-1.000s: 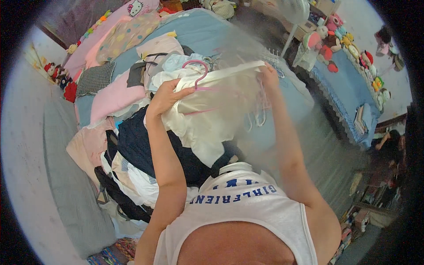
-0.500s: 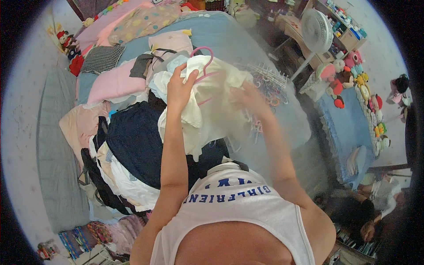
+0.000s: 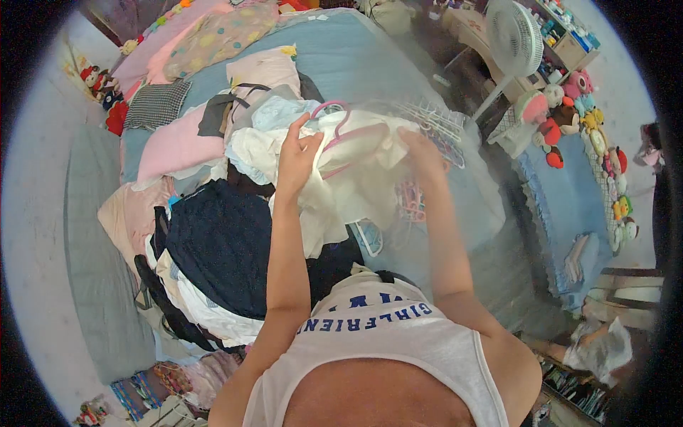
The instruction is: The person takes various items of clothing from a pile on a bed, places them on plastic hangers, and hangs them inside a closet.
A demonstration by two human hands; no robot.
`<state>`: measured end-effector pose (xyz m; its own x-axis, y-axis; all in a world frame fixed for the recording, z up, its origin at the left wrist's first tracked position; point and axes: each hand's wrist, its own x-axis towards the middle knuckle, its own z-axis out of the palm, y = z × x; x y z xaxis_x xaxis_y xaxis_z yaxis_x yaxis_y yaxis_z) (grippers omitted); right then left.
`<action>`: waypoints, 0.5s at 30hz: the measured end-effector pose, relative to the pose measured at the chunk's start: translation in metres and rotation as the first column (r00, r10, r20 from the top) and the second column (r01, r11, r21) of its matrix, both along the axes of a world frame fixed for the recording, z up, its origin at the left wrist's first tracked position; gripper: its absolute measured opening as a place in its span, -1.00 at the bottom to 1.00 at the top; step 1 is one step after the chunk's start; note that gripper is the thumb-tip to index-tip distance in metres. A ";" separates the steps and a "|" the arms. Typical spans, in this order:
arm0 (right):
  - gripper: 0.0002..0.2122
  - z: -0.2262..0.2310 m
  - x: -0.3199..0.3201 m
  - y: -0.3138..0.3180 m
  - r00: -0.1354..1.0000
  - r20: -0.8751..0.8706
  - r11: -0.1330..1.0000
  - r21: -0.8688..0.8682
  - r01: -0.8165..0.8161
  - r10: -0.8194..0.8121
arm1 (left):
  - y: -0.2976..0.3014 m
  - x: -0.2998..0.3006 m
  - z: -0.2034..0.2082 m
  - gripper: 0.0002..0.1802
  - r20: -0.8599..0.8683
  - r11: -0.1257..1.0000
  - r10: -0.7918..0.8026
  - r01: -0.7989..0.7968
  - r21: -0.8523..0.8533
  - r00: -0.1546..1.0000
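A cream-white garment [image 3: 363, 196] hangs between my hands over the bed, with a pink hanger [image 3: 338, 121] inside it and its hook standing out at the top. My left hand [image 3: 295, 160] grips the garment's left shoulder beside the hook, index finger and thumb showing. On the opposite shoulder, my right hand [image 3: 425, 156] is closed on the cloth, its fingertips partly hidden and blurred. Dark navy clothing [image 3: 220, 245] lies beside my left forearm. To the right of the garment rest several hangers [image 3: 445, 135], with pink ones [image 3: 411, 201] and a white-blue one [image 3: 368, 238] closer to me.
Heaped clothes and a pink pillow [image 3: 181, 139] cover the bed's left side. The blue sheet [image 3: 334, 53] shows at the far end. A white standing fan [image 3: 514, 46] is at the far right, near a blue-covered seat [image 3: 558, 206] lined with plush toys [image 3: 594, 139].
The garment and hanger have shifted slightly to the right, and the cloth is spread wider. My right hand, smeared by motion before, has moved slightly right and is steadier.
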<state>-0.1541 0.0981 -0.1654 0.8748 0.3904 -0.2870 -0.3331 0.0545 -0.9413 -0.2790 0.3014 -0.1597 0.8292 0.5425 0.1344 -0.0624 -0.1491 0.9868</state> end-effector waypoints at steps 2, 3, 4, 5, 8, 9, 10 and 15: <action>-0.77 -0.025 0.012 0.001 0.992 0.080 0.988 0.125 0.087 -0.097 | -0.001 0.007 -0.004 -0.52 0.004 0.999 -0.041 0.041 -0.027 0.999; -0.83 -0.033 0.018 -0.001 0.982 0.108 0.977 0.163 0.136 -0.155 | -0.001 0.011 -0.005 -0.49 0.014 0.995 -0.078 0.079 -0.054 0.997; -0.83 -0.041 0.024 -0.004 0.982 0.104 0.976 0.163 0.142 -0.160 | -0.002 0.016 -0.007 -0.49 0.009 0.995 -0.084 0.084 -0.054 0.996; -0.84 -0.046 0.029 -0.008 0.968 0.154 0.978 0.087 0.189 -0.201 | -0.005 0.019 -0.006 -0.50 0.025 0.994 -0.093 0.095 -0.061 0.995; -0.86 -0.047 0.035 -0.012 0.957 0.198 0.972 0.144 0.187 -0.213 | -0.001 0.027 -0.012 -0.51 0.041 0.991 -0.108 0.111 -0.074 0.993; -0.86 -0.027 0.025 -0.007 0.988 0.119 0.946 0.319 0.054 -0.096 | 0.002 0.028 -0.017 -0.52 0.045 0.991 -0.106 0.110 -0.082 0.993; -0.86 -0.016 0.019 -0.006 0.998 0.063 0.871 0.488 -0.053 0.025 | 0.004 0.032 -0.020 -0.52 0.042 0.990 -0.112 0.116 -0.084 0.993; -0.76 -0.028 0.030 -0.011 0.853 0.482 0.965 -0.246 -0.089 0.201 | 0.008 0.039 -0.018 -0.52 0.059 0.985 -0.031 0.040 -0.170 0.998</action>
<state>-0.1244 0.0873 -0.1934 0.8591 0.5049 0.0840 0.1952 -0.1714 -0.9657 -0.2396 0.3097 -0.1780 0.8423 0.5317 0.0885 -0.1202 0.0252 0.9924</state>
